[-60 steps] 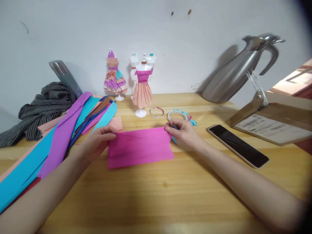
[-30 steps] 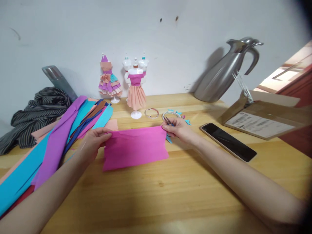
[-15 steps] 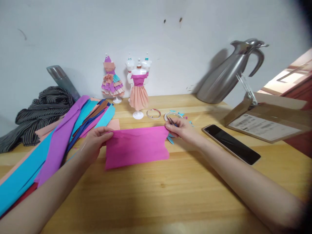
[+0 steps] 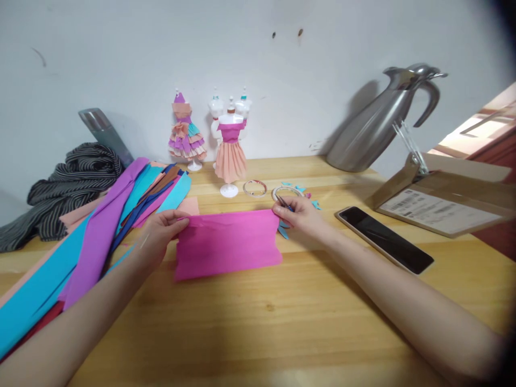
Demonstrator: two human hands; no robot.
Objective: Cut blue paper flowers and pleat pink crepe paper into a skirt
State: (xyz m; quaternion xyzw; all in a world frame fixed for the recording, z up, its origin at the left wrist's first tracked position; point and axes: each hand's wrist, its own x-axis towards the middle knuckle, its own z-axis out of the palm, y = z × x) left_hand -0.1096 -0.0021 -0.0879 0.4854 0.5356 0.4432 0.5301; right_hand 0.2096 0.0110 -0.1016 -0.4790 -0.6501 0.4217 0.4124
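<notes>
A magenta rectangle of crepe paper (image 4: 228, 244) is stretched between my two hands above the table. My left hand (image 4: 165, 228) pinches its upper left corner between thumb and fingers. At the upper right corner my right hand (image 4: 296, 215) grips the paper, and it also has a small pointed metal tool (image 4: 284, 202) with a bit of blue, mostly hidden by the fingers. The lower edge of the paper hangs loose and its right side is uneven. Behind it stands a mini dress form (image 4: 230, 158) in a magenta top and peach pleated skirt.
Coloured crepe paper strips (image 4: 91, 247) lie at the left by a striped cloth (image 4: 76, 183) and a bottle (image 4: 102, 134). Further back are another dressed form (image 4: 186, 134) and a ring (image 4: 255, 188). A phone (image 4: 385, 239), a cardboard box (image 4: 443, 201) and a steel jug (image 4: 371, 123) occupy the right.
Almost nothing differs. The whole view has shifted very slightly, and both hands keep the magenta paper stretched in the same position.
</notes>
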